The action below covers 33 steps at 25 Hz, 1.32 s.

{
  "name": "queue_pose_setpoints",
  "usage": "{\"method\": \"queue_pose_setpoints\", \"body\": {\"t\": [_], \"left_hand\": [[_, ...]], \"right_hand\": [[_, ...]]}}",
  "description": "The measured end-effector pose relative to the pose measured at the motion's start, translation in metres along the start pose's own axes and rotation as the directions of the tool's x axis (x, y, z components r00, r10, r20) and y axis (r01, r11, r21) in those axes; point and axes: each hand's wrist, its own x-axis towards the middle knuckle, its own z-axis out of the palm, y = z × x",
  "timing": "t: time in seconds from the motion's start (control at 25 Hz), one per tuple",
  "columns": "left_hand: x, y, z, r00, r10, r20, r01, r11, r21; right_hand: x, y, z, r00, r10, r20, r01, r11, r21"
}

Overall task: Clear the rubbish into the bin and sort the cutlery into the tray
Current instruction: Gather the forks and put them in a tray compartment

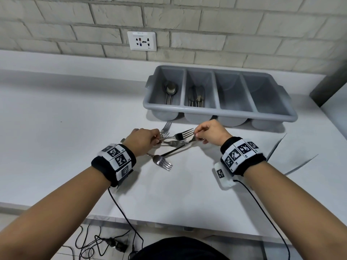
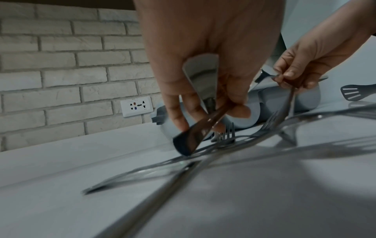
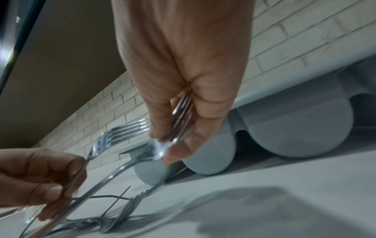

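Several steel forks lie crossed on the white counter [image 1: 75,128], just in front of the grey four-compartment tray [image 1: 221,112]. My left hand [image 1: 150,138] grips the handle of a fork [image 1: 178,136] whose tines point right; the left wrist view shows that handle [image 2: 193,136] pinched between thumb and fingers. My right hand [image 1: 201,135] pinches the head of a long fork [image 1: 176,149] that slants down to the left, its tines [image 3: 180,119] between thumb and fingers. A loose fork [image 1: 162,162] lies nearer me. Spoons [image 1: 170,91] fill the leftmost compartment, and other cutlery [image 1: 197,97] sits in the second.
The tray's two right compartments look empty. A wall socket [image 1: 141,41] sits on the brick wall behind. A dark slotted spatula [image 2: 354,93] lies to the right of the forks. Cables [image 1: 112,241] hang below the counter's front edge. A dark post [image 1: 326,87] stands at the far right.
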Motion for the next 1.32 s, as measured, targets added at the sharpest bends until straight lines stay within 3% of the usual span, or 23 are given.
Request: {"method": "queue_pose_setpoints", "body": {"t": [0.12, 0.32, 0.52, 0.6, 0.72, 0.76, 0.84, 0.96, 1.08, 1.2, 1.32], "left_hand": [[0.0, 0.002, 0.004, 0.999, -0.011, 0.047, 0.014, 0.997, -0.074], [0.002, 0.017, 0.004, 0.999, 0.038, -0.031, -0.039, 0.998, -0.042], [0.005, 0.042, 0.004, 0.993, 0.084, -0.085, -0.102, 0.966, -0.239], [0.006, 0.049, 0.004, 0.993, 0.09, -0.082, -0.114, 0.925, -0.363], [0.003, 0.059, 0.004, 0.996, 0.07, -0.049, -0.085, 0.768, -0.635], [0.0, 0.062, 0.001, 0.997, 0.062, -0.053, -0.081, 0.732, -0.676], [-0.005, 0.06, -0.007, 0.998, 0.029, -0.063, -0.064, 0.727, -0.684], [-0.005, 0.032, -0.018, 0.996, -0.049, -0.08, 0.01, 0.902, -0.433], [-0.006, 0.0, -0.021, 0.977, -0.192, -0.091, 0.173, 0.968, -0.18], [-0.004, -0.013, -0.014, 0.971, -0.232, -0.053, 0.224, 0.967, -0.125], [-0.001, -0.013, -0.007, 0.96, -0.269, 0.076, 0.273, 0.961, -0.053]], "right_hand": [[-0.001, 0.004, -0.005, 1.0, 0.006, -0.015, -0.004, 0.992, 0.125], [0.003, 0.006, -0.001, 0.997, -0.009, -0.082, 0.029, 0.97, 0.242], [0.002, -0.004, -0.002, 0.994, -0.05, -0.096, 0.078, 0.946, 0.315], [0.003, -0.011, -0.005, 0.989, -0.045, -0.141, 0.095, 0.924, 0.37], [0.003, -0.019, -0.011, 0.973, -0.031, -0.228, 0.119, 0.917, 0.38], [0.004, -0.02, -0.012, 0.973, -0.023, -0.229, 0.112, 0.916, 0.385], [0.003, -0.022, -0.012, 0.994, -0.023, -0.111, 0.064, 0.922, 0.381], [0.0, -0.021, -0.004, 0.993, 0.017, 0.117, -0.044, 0.972, 0.232], [-0.009, -0.02, 0.021, 0.991, 0.061, 0.121, -0.043, 0.988, -0.149], [-0.015, -0.021, 0.058, 0.984, 0.04, 0.173, 0.079, 0.773, -0.629], [-0.015, -0.025, 0.087, 0.971, 0.081, 0.223, 0.118, 0.651, -0.75]]}}
